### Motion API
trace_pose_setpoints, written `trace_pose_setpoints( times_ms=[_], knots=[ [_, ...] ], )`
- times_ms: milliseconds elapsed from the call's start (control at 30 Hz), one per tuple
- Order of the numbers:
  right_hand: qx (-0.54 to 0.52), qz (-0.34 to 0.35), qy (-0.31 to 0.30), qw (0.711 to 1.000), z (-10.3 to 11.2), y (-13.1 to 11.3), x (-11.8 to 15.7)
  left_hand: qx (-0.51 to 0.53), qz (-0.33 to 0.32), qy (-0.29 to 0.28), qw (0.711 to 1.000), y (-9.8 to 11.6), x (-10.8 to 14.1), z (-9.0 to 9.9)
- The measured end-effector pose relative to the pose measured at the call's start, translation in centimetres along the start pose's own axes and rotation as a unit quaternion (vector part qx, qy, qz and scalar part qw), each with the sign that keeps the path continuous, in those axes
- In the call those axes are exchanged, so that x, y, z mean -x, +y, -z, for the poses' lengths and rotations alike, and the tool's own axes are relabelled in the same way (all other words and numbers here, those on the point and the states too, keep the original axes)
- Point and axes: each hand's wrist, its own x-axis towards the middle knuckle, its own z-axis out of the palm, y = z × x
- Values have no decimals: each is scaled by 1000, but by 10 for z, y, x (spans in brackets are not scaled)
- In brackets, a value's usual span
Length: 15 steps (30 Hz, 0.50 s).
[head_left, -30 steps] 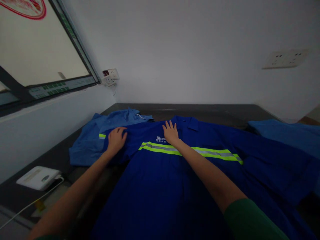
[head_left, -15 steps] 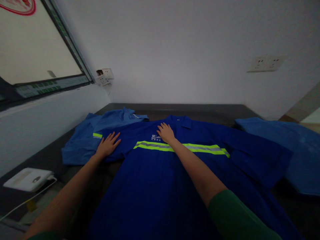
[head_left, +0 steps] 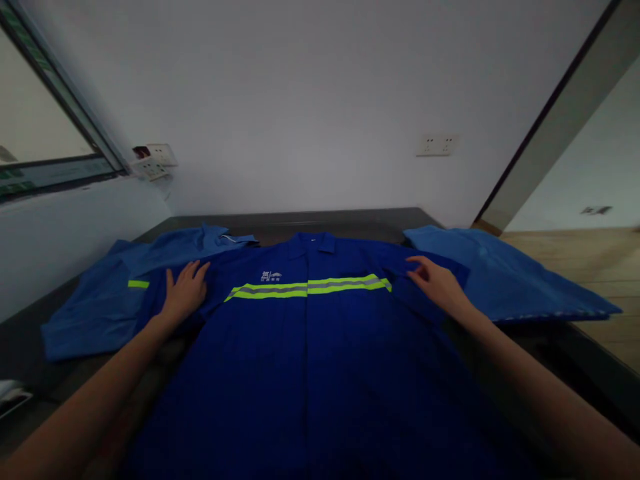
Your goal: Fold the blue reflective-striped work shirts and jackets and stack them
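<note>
A dark blue work shirt [head_left: 270, 327] lies spread on a dark table, collar toward the wall, a yellow-green and grey reflective stripe [head_left: 345, 285] across its chest. My left hand [head_left: 185, 293] rests on the left-side sleeve with its fingers apart. Over the right-side sleeve [head_left: 425, 300] is my right hand [head_left: 433, 283], its fingers bent and apart, with no cloth visible between them. Whether its fingertips touch the sleeve is hard to tell.
Lighter blue garments lie at the left [head_left: 95, 307] and at the right [head_left: 505, 273] of the dark table [head_left: 350, 217]. A white device [head_left: 13, 393] sits at the left edge. Behind stands a wall with sockets [head_left: 437, 145].
The view has turned to the right. My right hand has moved from the shirt's chest to the right-side sleeve. My left hand stays on the left-side sleeve.
</note>
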Motion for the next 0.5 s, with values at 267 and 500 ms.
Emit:
trace_pose_setpoints(
  times_ms=[267, 500],
  knots=[
    [-163, -246, -62, 954, 8, 66, 77, 204, -206, -51, 956, 222, -33, 46],
    [-172, -185, 57, 966, -4, 47, 44, 237, -187, -139, 943, 331, -44, 28]
  ],
)
